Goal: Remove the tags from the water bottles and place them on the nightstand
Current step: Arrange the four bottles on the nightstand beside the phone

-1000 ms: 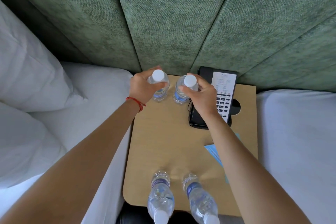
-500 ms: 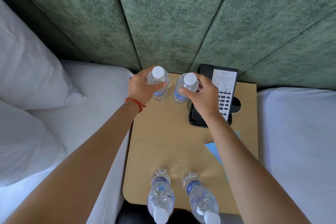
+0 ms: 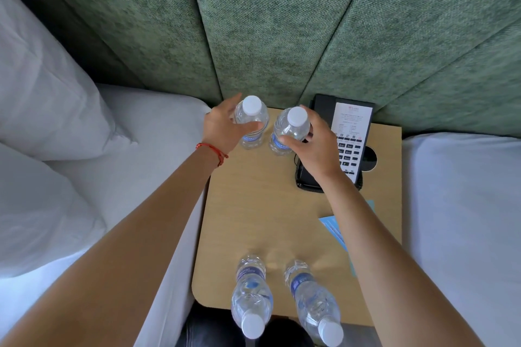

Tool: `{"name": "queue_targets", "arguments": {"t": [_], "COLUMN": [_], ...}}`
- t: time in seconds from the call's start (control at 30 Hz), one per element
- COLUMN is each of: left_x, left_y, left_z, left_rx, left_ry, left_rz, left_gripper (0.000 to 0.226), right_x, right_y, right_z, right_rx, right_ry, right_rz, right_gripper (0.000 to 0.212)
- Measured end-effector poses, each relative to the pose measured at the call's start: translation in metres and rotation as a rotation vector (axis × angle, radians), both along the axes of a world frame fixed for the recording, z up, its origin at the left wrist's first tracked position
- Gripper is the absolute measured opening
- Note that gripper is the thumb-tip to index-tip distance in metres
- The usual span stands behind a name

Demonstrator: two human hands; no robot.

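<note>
Two clear water bottles with white caps stand upright at the back of the wooden nightstand (image 3: 253, 214). My left hand (image 3: 222, 129) curls round the back left bottle (image 3: 251, 118), thumb across its front. My right hand (image 3: 315, 146) curls round the back right bottle (image 3: 290, 127). Two more bottles, the front left bottle (image 3: 251, 296) and the front right bottle (image 3: 313, 301), stand at the front edge. Light blue paper tags (image 3: 331, 227) lie flat on the right side, partly hidden by my right forearm.
A black desk phone (image 3: 349, 138) with a white card sits at the back right, close to my right hand. White beds flank the nightstand, with pillows (image 3: 48, 98) on the left. A green padded headboard (image 3: 267, 22) rises behind.
Both hands stay on the back bottles, which have shifted slightly toward the headboard. The fingers look a little looser than before.
</note>
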State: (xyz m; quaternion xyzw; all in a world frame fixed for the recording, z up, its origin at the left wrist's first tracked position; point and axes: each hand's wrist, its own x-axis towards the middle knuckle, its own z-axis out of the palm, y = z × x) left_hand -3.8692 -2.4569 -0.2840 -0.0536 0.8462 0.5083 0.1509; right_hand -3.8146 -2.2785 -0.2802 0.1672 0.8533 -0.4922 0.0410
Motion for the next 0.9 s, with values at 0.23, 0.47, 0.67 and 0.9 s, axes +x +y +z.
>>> {"name": "queue_targets", "arguments": {"t": [0.23,0.47,0.67,0.9], "left_x": [0.008,-0.008,-0.015,0.001], "left_y": [0.002,-0.007,-0.011,0.004], "left_z": [-0.006,-0.007,-0.005,-0.003], "left_rx": [0.084,0.108,0.151,0.002], "left_ry": [0.026,-0.029,-0.104,0.021], "left_rz": [0.031,-0.165,-0.228,0.021], "left_gripper": [0.063,0.065,0.071,0.073], "right_x": [0.0,-0.009,-0.02,-0.02], "right_y": [-0.001,-0.002,0.002,0.001], "right_z": [-0.007,-0.009,-0.004,-0.004], "right_rx": [-0.048,-0.059,-0.075,-0.1], "right_ry": [0.015,0.025,0.005,-0.024], "right_rz": [-0.027,-0.011,0.043,0.053], "right_gripper": [0.067,0.066,0.065,0.073]}}
